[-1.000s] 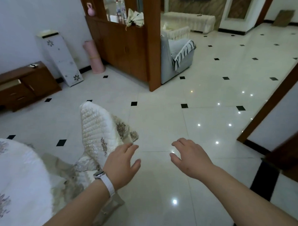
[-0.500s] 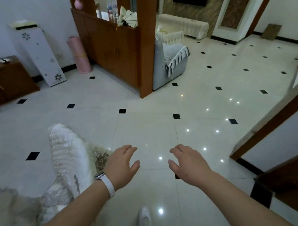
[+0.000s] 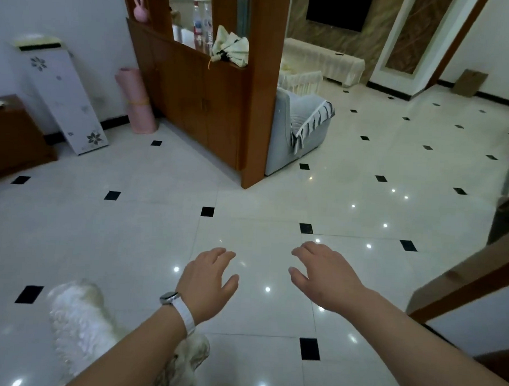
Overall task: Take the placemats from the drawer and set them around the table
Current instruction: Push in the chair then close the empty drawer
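Left grip [image 3: 207, 281] and right grip [image 3: 322, 276] spread, empty; quilted chair cover [image 3: 76, 316] has dropped back behind the left one, so placemats likely remain unfetched.

A person's left grip [image 3: 207, 281], a white-strapped watch [image 3: 181, 307] on its wrist, and right grip [image 3: 325, 276] hover palm-down, fingers loosely spread, above a glossy white tiled floor [image 3: 129, 231]. A blurred white quilted cover [image 3: 78, 325] shows lower left; a wooden partition [image 3: 193, 102] and grey armchair [image 3: 297, 127] stand beyond.
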Action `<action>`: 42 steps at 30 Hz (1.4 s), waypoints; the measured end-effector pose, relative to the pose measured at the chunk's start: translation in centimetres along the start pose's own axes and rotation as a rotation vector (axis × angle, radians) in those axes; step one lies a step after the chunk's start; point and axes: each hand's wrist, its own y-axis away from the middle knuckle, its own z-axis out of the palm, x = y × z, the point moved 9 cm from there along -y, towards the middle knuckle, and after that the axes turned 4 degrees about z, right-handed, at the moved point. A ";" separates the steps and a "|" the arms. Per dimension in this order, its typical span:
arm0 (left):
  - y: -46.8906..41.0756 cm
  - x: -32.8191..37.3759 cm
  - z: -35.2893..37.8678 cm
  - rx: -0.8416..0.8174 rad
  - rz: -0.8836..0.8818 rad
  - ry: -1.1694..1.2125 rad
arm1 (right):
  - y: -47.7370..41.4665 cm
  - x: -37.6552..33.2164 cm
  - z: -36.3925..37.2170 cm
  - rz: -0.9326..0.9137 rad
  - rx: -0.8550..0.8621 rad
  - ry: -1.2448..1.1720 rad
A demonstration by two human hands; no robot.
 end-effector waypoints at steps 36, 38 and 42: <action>-20.0 -32.5 -9.3 0.198 -0.743 -0.179 | -50.6 -23.7 1.5 -0.807 -0.172 -0.008; -20.1 -36.5 -9.7 0.208 -0.770 -0.164 | -52.8 -27.3 2.2 -0.828 -0.175 0.007; -20.5 -45.1 -12.1 0.217 -0.797 -0.115 | -57.5 -34.9 3.0 -0.839 -0.177 0.052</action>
